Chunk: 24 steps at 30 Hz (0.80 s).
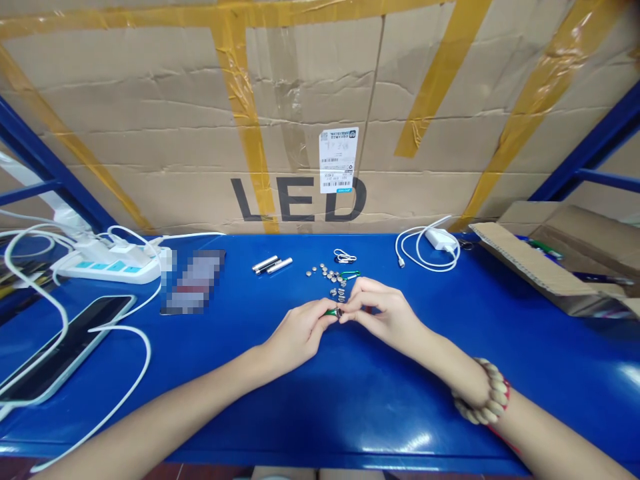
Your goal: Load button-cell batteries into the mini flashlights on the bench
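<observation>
My left hand [303,328] is closed around a small green metal tube [331,312], of which only the end shows between thumb and fingers. Fingertips of my right hand [383,308] pinch a small dark and silver piece at the tube's open end; its kind is too small to make out. Just beyond the hands lie several round silver button cells [324,270], some in a short row toward my fingers. A green carabiner [351,275] is beside them, with silver carabiners [345,257] farther back. Silver metal tubes [280,265] lie to the left.
On the left are a white power strip [120,267], a phone [65,347] with cables, and a blurred flat item [195,283]. A white charger with cable [441,239] and an open cardboard box [540,283] of pens stand right. A large LED carton [300,100] walls the back.
</observation>
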### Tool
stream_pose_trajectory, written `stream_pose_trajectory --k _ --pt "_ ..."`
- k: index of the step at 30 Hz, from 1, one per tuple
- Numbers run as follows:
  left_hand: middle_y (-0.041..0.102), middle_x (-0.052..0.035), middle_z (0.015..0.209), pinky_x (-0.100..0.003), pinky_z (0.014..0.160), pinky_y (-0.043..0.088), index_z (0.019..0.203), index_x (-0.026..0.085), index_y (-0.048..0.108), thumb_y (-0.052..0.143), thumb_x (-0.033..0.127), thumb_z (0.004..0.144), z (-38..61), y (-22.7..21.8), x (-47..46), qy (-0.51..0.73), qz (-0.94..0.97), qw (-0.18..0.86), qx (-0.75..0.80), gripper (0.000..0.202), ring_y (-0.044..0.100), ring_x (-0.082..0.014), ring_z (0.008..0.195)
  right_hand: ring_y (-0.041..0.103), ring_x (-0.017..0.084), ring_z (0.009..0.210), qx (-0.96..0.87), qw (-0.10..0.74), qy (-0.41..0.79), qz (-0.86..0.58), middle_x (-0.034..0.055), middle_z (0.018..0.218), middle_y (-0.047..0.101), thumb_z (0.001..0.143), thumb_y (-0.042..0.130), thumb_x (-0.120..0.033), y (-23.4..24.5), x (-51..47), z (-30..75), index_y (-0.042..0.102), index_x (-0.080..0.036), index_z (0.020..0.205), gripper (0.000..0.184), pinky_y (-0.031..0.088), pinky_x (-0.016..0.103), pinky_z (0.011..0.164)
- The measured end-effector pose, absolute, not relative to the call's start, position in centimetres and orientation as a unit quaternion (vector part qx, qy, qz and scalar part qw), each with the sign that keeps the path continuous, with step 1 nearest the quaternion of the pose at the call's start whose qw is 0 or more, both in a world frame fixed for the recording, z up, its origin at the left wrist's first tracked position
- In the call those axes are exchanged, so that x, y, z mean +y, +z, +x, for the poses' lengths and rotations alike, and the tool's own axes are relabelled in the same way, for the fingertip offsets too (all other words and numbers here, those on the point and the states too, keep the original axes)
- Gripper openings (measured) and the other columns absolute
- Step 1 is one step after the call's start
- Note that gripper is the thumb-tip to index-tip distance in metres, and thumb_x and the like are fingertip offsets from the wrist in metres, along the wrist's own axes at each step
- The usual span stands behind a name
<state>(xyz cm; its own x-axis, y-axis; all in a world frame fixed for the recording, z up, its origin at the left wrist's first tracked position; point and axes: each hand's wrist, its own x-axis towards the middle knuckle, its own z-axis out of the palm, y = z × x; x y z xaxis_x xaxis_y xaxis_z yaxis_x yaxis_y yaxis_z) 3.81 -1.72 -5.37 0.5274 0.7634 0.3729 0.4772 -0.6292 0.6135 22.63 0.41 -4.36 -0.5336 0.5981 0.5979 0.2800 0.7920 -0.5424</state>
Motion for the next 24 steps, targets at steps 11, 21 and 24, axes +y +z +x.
stream_pose_trajectory --k 11,21,24 --pt "0.054 -0.0025 0.073 -0.022 0.067 0.040 0.099 0.015 0.051 0.031 0.019 0.091 3.79 -5.42 -1.99 0.315 0.844 0.219 0.375 0.022 0.051 -0.0121 0.067 0.049 0.010 0.063 -0.829 0.425 0.221 -0.289 0.0028 0.068 0.053 0.079 0.062 -0.025 -4.06 0.22 22.30 0.064 -0.015 0.067 0.015 0.036 0.021 0.053" --pt "0.056 -0.0013 0.075 -0.020 0.068 0.040 0.101 0.015 0.052 0.035 0.019 0.090 3.89 -5.67 -1.80 0.323 0.836 0.230 0.380 0.020 0.052 -0.0105 0.067 0.050 0.009 0.066 -0.843 0.393 0.203 -0.307 0.0011 0.070 0.056 0.077 0.063 -0.024 -3.87 0.50 22.70 0.064 -0.016 0.066 0.013 0.035 0.020 0.056" --pt "0.055 -0.0006 0.074 -0.020 0.068 0.040 0.102 0.016 0.051 0.036 0.020 0.091 3.93 -5.71 -1.76 0.326 0.832 0.237 0.382 0.020 0.052 -0.0103 0.067 0.051 0.010 0.066 -0.844 0.394 0.202 -0.302 0.0016 0.070 0.057 0.077 0.063 -0.024 -3.97 0.71 22.74 0.065 -0.017 0.067 0.012 0.036 0.021 0.058"
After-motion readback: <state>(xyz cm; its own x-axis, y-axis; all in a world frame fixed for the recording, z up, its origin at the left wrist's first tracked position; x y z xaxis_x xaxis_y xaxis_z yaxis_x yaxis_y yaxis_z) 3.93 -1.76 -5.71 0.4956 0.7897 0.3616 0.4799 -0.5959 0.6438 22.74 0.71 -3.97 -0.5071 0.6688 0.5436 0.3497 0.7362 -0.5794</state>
